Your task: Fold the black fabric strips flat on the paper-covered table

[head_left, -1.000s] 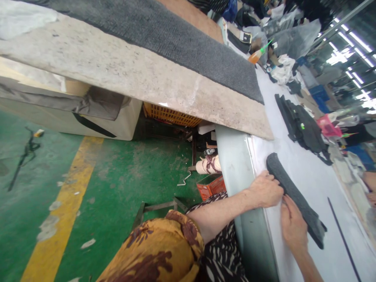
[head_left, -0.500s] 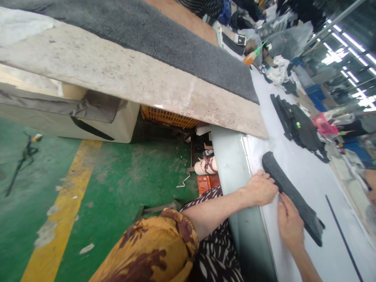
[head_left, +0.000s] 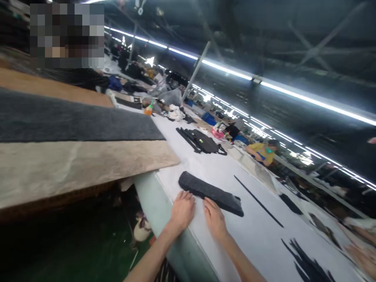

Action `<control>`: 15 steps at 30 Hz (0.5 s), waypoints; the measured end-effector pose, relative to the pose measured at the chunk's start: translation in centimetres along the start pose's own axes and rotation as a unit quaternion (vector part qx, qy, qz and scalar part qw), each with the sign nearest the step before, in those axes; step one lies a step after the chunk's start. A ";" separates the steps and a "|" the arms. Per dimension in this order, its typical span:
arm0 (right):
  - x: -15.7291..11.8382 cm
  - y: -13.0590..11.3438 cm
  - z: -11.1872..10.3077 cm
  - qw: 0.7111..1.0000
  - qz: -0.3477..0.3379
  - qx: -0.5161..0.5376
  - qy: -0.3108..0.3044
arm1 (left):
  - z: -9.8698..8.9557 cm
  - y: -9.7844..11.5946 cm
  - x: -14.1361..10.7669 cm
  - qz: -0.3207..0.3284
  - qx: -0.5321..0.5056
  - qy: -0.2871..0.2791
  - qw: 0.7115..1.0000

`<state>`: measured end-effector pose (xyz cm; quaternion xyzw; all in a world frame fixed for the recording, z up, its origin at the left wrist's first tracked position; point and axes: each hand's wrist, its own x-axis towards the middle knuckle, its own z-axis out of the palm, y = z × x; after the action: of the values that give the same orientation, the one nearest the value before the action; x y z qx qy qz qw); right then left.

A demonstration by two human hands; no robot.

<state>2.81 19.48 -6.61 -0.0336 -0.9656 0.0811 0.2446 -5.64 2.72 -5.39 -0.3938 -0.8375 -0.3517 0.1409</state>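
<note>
A long folded dark grey fabric piece [head_left: 211, 192] lies at a slant on the white tabletop [head_left: 249, 243]. My left hand [head_left: 183, 209] rests at its near edge, toward the left end, with fingers curled and pressed together; whether they pinch the cloth is hidden. Just to the right, my right hand [head_left: 214, 217] touches the near edge around the middle, fingertips on the cloth and the fingers close together. A small gap separates the two hands. Beyond the fabric, a thin black strip [head_left: 258, 200] lies on the table.
A board [head_left: 88, 160] bearing a long grey cloth [head_left: 76, 117] juts in from the left. Black fabric pieces [head_left: 202, 141] lie farther back, dark strips [head_left: 307, 262] at lower right. An orange bottle [head_left: 148, 109] stands near the board. People sit beyond the table.
The view has swung up and to the right, bringing in more of the hall. My hands have moved slightly apart along the fabric's near edge; the left was beside the right's fingertips before.
</note>
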 end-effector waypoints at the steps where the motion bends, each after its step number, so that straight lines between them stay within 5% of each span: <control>1: 0.1 -0.2 0.0 1.000 0.000 -0.003 0.005 | 0.0 -0.1 0.1 0.003 0.003 0.000 1.000; 15: 0.6 -1.0 -1.1 0.999 0.012 0.007 -0.029 | -0.5 -0.4 0.0 0.016 0.024 -0.015 0.999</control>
<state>2.85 18.75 -5.19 -0.0413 -0.9712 0.0916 0.2160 -5.98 2.19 -5.20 -0.4089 -0.8412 -0.3233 0.1438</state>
